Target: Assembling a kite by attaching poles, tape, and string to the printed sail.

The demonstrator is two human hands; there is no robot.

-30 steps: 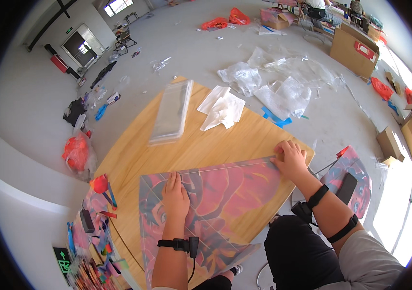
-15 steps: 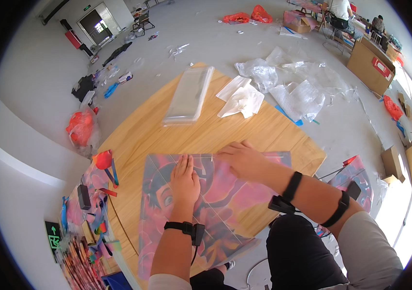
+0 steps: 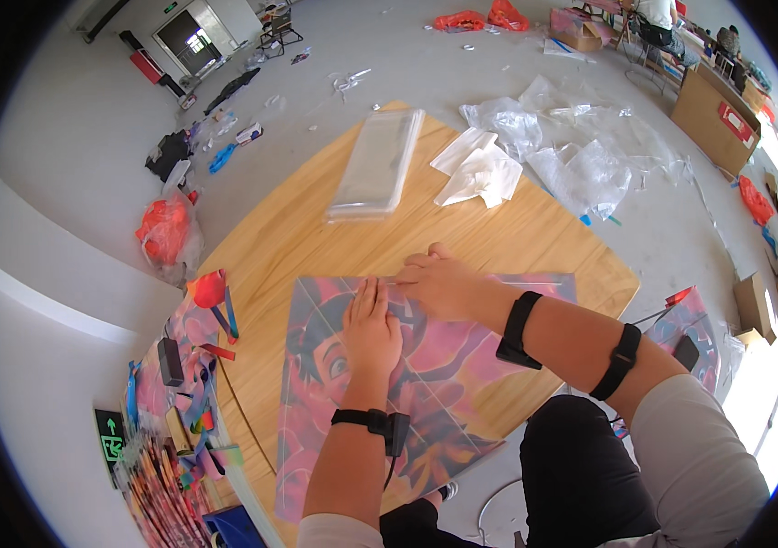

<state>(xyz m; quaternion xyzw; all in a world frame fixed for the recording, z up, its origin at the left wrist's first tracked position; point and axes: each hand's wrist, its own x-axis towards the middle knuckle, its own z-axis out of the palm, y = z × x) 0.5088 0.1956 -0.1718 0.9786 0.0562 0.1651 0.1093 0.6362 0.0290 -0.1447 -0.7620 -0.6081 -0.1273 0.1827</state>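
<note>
A pink and grey sheet [image 3: 462,338] printed with a big-eyed cartoon figure lies on the wooden table, its near part hanging over the edge. Thin pale straight lines cross it. My left hand [image 3: 373,329] rests flat on the sheet near its far edge, fingers stretched forward. Close beside its fingertips, my right hand [image 3: 436,285] is at that far edge with its fingers bent and closed. What these fingers pinch, if anything, is hidden under the hand.
On the wooden table [image 3: 316,242] lie a stack of clear plastic sleeves [image 3: 375,164] and crumpled white paper [image 3: 480,178]. Clear plastic film [image 3: 581,178] litters the floor. Printed bundles [image 3: 156,493] stand at lower left. Cardboard boxes [image 3: 713,119] and people are at far right.
My right hand has slid left along the sheet's far edge, nearer to my left hand. My left hand stays flat on the sheet. The whole view has shifted slightly.
</note>
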